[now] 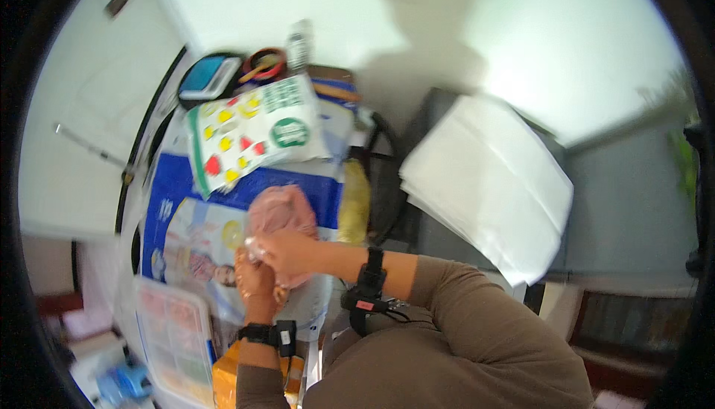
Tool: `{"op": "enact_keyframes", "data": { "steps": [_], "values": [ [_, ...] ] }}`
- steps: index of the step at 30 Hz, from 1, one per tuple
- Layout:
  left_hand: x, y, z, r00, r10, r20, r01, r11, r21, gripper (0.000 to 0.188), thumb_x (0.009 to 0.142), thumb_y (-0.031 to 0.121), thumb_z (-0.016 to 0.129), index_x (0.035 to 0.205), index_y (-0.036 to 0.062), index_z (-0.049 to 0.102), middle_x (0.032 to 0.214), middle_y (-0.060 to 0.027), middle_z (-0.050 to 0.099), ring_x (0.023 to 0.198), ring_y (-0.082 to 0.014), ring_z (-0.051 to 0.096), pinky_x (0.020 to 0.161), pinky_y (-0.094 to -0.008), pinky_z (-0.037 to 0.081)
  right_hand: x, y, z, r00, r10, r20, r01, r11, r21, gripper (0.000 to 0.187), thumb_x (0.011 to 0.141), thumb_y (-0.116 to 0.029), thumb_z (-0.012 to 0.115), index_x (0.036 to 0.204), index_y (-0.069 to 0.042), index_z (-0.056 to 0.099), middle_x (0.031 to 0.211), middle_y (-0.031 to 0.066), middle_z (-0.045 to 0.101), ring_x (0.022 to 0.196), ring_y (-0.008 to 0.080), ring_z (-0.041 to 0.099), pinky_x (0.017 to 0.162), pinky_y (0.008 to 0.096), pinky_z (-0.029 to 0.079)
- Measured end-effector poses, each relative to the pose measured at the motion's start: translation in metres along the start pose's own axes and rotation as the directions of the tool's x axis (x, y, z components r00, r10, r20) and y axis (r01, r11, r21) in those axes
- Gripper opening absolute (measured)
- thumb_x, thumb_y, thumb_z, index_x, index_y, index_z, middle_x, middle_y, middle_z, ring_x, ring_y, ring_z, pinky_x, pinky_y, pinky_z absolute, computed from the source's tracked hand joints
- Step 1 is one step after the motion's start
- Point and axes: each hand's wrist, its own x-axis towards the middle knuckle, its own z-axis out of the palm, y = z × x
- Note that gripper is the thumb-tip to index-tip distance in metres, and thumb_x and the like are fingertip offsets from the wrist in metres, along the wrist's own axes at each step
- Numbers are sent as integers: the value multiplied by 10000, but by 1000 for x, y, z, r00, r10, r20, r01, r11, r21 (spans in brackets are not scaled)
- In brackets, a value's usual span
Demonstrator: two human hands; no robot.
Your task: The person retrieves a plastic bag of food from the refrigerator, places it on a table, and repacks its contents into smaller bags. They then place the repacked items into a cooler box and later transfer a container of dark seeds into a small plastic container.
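My left hand and my right hand meet in front of a soft pink bundle, which looks like cloth or a thin bag. Both hands are closed, with fingertips drawn together. A small whitish, shiny bit shows at the fingertips; blur hides what it is. The right hand covers part of the bundle's near side. Under the hands lies a blue and white printed sheet.
A white packet with fruit prints lies beyond the hands. Behind it are a red-rimmed bowl and a blue-and-white box. A divided clear case and an orange box sit near left; white sheets lie right.
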Motion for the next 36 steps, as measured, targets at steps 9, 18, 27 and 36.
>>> {"op": "enact_keyframes", "data": {
  "steps": [9,18,27,36],
  "values": [
    [39,-27,-26,937,308,165,-347,766,541,210,880,177,532,896,-26,578,759,-112,581,671,-223,500,663,-378,421,-261,8,-37,880,335,-336,-310,942,128,309,863,-279,548,1104,-86,554,945,101,644,829,239,628,741,356,496],
    [-12,17,-19,885,459,76,-379,618,688,253,867,167,562,919,-80,586,918,-154,601,760,-225,551,708,-324,451,-576,110,-68,-187,900,-394,171,424,889,469,816,-342,662,1134,-23,530,1035,117,560,882,241,563,733,385,508],
    [-165,71,67,944,321,-79,-267,881,391,313,877,206,579,1001,-81,566,954,-131,601,837,-186,551,732,-311,455,-615,152,-130,40,915,-402,658,278,699,605,792,-203,712,1283,-20,409,1320,170,419,1210,303,418,1011,461,362],
    [-243,15,108,958,210,-194,-95,873,478,312,861,196,606,1006,-76,559,924,-127,611,787,-207,556,707,-329,455,-601,181,-131,102,964,-246,608,135,783,516,765,-127,717,1205,-3,479,1182,154,530,1071,295,530,895,454,470]
  ]
}}
